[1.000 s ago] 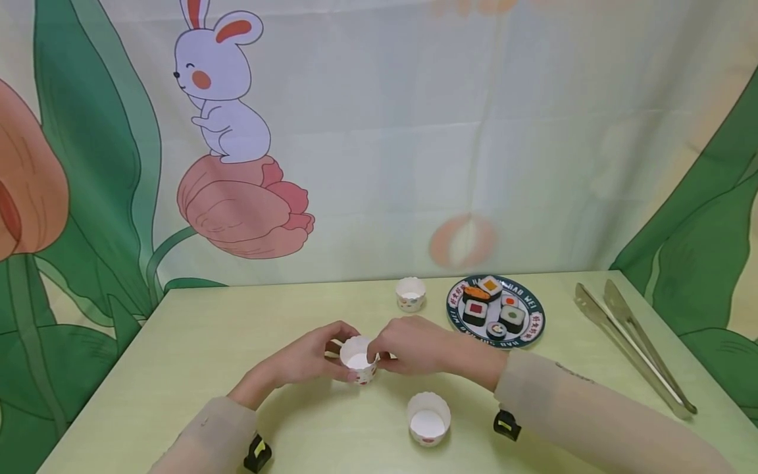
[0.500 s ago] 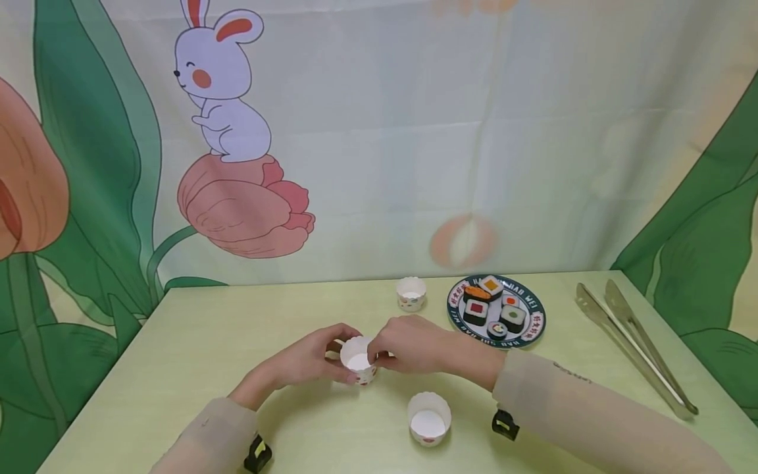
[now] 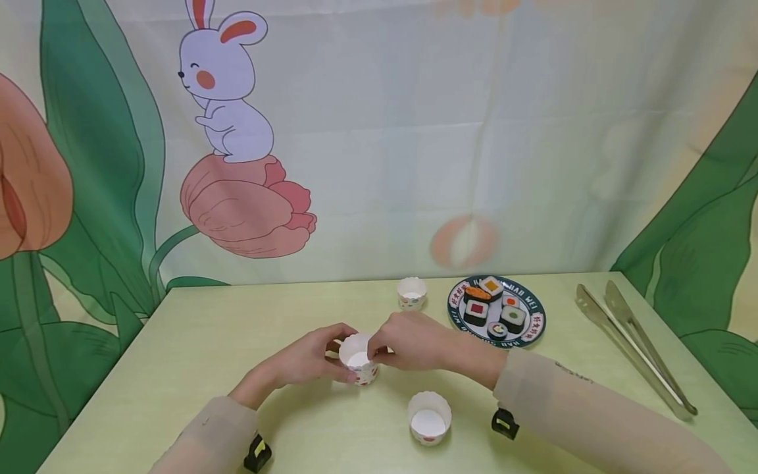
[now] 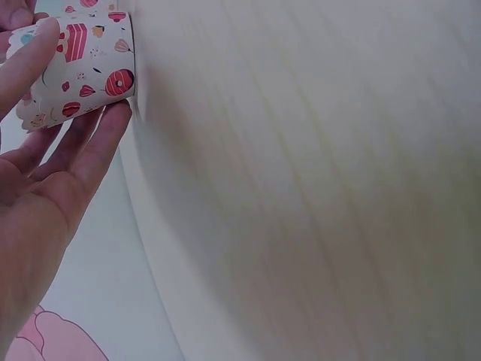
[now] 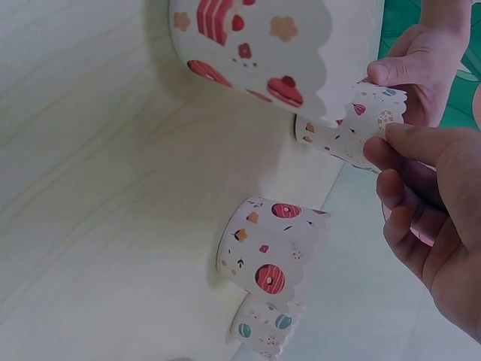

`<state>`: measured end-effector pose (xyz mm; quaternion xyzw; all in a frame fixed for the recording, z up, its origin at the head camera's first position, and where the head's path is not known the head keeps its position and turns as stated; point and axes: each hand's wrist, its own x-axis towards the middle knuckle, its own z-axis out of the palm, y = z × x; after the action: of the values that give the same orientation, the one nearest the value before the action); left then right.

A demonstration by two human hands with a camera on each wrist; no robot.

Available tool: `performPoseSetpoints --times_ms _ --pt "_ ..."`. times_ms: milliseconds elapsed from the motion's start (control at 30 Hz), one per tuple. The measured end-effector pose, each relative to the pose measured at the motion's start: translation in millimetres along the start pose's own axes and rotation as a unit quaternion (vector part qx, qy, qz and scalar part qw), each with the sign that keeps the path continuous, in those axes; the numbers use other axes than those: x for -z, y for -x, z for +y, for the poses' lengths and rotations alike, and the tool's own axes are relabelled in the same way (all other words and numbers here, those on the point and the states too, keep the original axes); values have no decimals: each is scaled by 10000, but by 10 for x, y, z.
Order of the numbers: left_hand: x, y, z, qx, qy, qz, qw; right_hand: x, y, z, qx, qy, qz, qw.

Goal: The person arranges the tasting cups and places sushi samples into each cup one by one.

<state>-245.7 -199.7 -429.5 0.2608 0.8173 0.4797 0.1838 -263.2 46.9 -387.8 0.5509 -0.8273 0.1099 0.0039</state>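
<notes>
A white paper baking cup [image 3: 358, 359] with a scalloped rim and red sweets printed on it is between both hands, near the middle of the table. My left hand [image 3: 310, 353] holds its side, thumb in front and fingers behind; the left wrist view shows the fingertips low on the cup [image 4: 83, 71]. My right hand [image 3: 408, 342] pinches the rim from the right between thumb and forefinger, as the right wrist view shows at the cup's edge [image 5: 349, 124]. Closer to me, a second baking cup [image 3: 429, 421] stands upright on the table.
Another baking cup [image 3: 411, 294] stands at the back. Beside it lies a round plate [image 3: 535, 324] with several sushi pieces. Metal tongs [image 3: 636, 349] lie at the right. Two more printed cups, one a baking cup [image 5: 270, 248], show low in the right wrist view. A printed curtain [image 3: 379, 164] hangs behind.
My right hand has risen very slightly at the cup's rim. Both hands stay on the same baking cup, and the other things on the table keep their places.
</notes>
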Motion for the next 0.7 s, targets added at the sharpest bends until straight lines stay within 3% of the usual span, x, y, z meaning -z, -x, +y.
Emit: performPoseSetpoints --times_ms 467,700 --pt "27 28 -11 82 108 -31 9999 136 5 -18 261 78 445 9986" --pt "45 58 2 204 3 67 9998 233 31 -16 69 -51 583 9983"
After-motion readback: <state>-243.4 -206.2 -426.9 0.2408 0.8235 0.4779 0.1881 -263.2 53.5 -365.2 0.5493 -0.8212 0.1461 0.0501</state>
